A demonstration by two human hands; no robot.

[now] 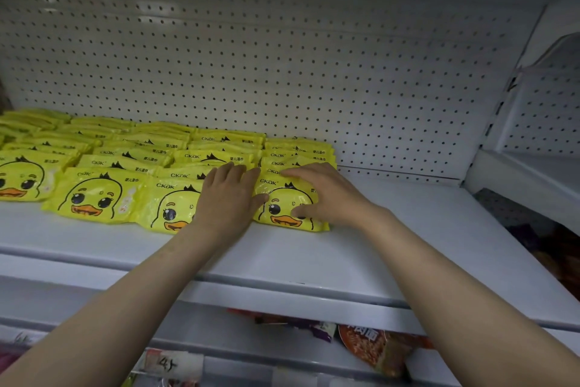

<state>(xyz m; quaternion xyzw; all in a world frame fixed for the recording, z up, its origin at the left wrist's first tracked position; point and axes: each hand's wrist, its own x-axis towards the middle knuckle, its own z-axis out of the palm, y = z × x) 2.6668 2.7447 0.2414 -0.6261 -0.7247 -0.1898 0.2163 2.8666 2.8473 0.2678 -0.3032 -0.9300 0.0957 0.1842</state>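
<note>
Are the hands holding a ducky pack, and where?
Nothing is truly held. The left hand and right hand lie flat on the front duck packs.

My left hand lies flat on one duck pack, fingers straight; my right hand spreads over the end pack just beside it, thumb on the duck's face. More packs sit in rows on the shelf, pegboard behind

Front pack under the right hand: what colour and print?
Bright yellow pack with a cartoon duck face, orange beak and black outlines. The head view shows it best.
</note>
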